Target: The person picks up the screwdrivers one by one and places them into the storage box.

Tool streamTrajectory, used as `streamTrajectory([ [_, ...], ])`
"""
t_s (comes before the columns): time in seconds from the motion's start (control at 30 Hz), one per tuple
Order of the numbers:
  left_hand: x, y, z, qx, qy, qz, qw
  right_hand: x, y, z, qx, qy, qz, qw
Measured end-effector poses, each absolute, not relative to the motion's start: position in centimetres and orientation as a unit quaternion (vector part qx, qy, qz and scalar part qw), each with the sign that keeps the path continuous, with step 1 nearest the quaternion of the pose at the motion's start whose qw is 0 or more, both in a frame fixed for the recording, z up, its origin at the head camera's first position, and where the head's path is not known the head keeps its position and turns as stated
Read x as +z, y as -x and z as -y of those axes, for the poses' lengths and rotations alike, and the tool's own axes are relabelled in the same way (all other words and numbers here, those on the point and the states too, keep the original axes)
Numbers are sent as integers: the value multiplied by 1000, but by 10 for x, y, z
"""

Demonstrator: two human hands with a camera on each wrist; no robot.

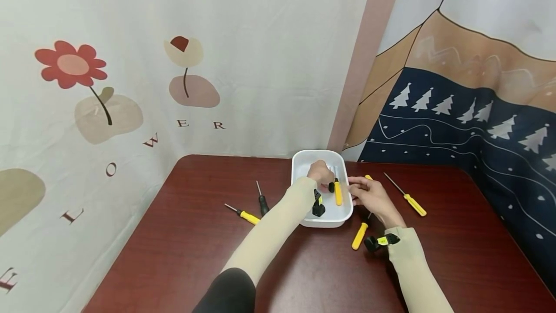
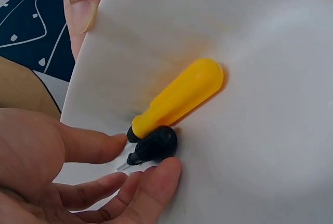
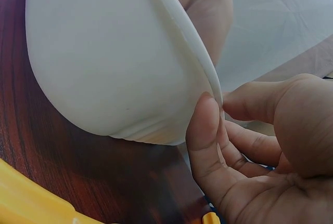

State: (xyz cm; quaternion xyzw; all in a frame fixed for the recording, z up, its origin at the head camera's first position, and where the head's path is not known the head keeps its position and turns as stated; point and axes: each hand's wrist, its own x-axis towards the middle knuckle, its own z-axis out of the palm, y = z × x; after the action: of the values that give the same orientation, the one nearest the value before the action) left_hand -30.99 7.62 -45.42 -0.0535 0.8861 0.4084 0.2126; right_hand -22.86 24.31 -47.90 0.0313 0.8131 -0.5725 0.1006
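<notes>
The thumb and fingers of the left hand [image 1: 320, 172] are parted loosely around a black-handled screwdriver [image 2: 156, 145] inside the white tray [image 1: 323, 223]; a gap is left at the thumb, and how firmly the handle is touched cannot be told. The screwdriver is set between thumb and fingertips, its long axis pointed back toward the palm, its rounded butt away from it. Just beside it, nearly parallel, a yellow-handled screwdriver [image 2: 179, 99] is laid. Both are reached more closely by the left hand than by the right hand [image 1: 371, 197], by which the tray's right rim is pinched between thumb and finger.

The tray is smooth, glossy and round-cornered. The handles are shaped like plump, plastic-looking cylinders; thin metal shafts are fitted to them. On the reddish-brown, wood-grained table [image 1: 182, 235], more screwdrivers are scattered: a black one [image 1: 263, 205] and a yellow one [image 1: 249, 217] at left, others [image 1: 414, 205] at right. Behind, a flower-printed pale curtain [image 1: 269, 37] is hung.
</notes>
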Motion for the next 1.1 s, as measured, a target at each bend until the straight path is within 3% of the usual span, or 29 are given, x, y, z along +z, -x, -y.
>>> streamTrajectory([
  [0.73, -430, 287, -63, 301, -67, -937, 161, -477, 227, -244, -577, -23, -810, 104],
  [1.1, -419, 272, -57, 180, -163, -965, 105, -477, 226, -244, -580, -18, -807, 106],
])
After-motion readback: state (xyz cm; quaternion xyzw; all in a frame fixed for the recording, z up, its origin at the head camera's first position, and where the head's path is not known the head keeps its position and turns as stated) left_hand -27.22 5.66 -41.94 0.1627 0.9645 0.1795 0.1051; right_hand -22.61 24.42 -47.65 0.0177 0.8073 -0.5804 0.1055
